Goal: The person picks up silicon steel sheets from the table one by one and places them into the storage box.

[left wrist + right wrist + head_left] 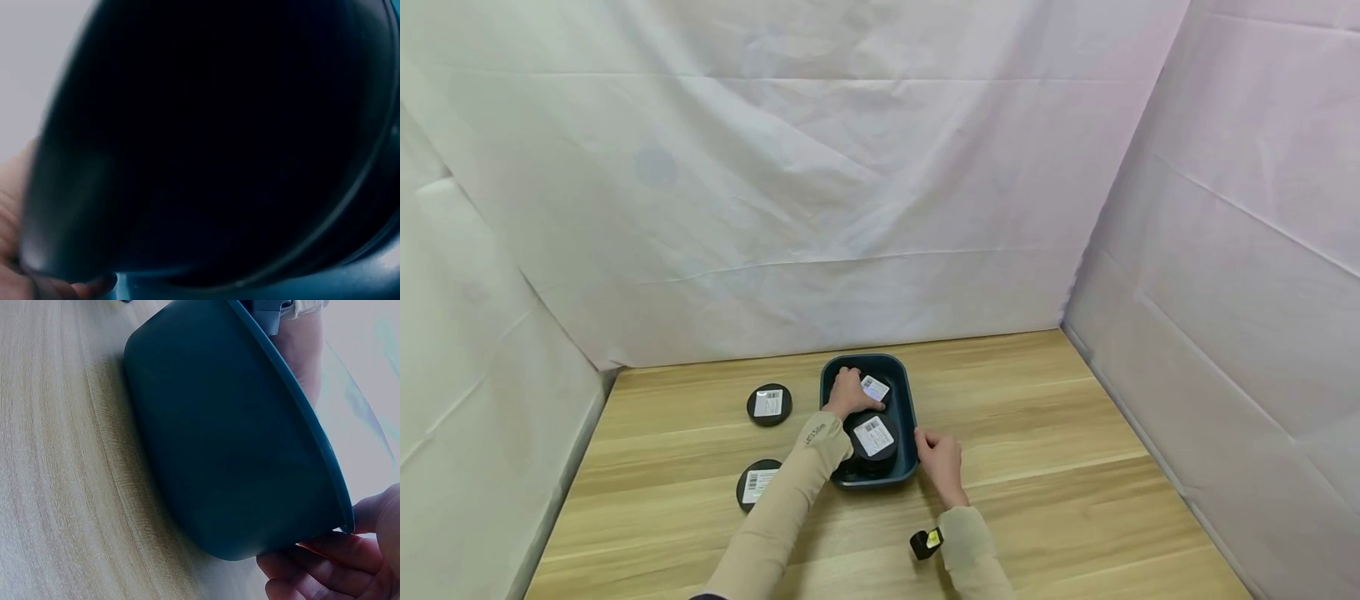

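A dark teal rectangular bin stands on the wooden table. My left hand reaches into its far part and grips a black round container with a white barcode label. Nearer in the bin sits a second black round container, label side up. A dark round shape fills most of the left wrist view, beside a bit of the left hand. At the bin's right side my right hand pinches the rim; the right wrist view shows its thumb and fingers around the bin's edge.
Two more black round pieces with white labels lie left of the bin: one farther back, one nearer and partly behind the left sleeve. A small black wrist camera sits by the right sleeve. White cloth walls border the table.
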A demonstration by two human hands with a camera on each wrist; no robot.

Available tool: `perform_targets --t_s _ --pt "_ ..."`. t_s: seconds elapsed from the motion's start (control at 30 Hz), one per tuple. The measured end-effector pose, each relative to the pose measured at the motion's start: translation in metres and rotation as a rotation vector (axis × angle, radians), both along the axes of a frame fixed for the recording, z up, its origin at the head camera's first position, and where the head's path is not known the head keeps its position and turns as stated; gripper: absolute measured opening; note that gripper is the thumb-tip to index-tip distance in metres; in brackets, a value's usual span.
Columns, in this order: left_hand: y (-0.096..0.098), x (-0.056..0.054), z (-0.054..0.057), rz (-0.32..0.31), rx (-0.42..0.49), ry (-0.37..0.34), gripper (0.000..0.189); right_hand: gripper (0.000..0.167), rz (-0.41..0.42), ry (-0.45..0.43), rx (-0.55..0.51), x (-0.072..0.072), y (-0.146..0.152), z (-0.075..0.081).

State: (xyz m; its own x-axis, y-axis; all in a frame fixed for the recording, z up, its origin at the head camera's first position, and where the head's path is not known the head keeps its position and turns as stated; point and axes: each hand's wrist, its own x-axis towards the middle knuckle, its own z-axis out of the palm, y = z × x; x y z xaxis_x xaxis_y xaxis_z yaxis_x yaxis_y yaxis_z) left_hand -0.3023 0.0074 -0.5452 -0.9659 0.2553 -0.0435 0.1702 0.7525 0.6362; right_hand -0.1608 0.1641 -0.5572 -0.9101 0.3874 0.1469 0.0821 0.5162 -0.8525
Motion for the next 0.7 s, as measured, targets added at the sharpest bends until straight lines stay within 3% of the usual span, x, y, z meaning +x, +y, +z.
perform_targets --t_s 0.17,0.43,0.7 --pt "-0.002 0.001 -0.002 -0.005 -0.011 -0.021 0.083 0.049 0.000 -0.007 0.004 0.000 -0.001 0.000" --pt "-0.003 -0.002 -0.005 -0.043 -0.033 0.005 0.081 0.049 0.002 0.005 -0.003 -0.001 -0.002 0.001" --pt "-0.013 0.000 -0.011 -0.026 -0.027 -0.001 0.084 0.050 0.025 -0.019 0.010 -0.002 -0.006 0.001"
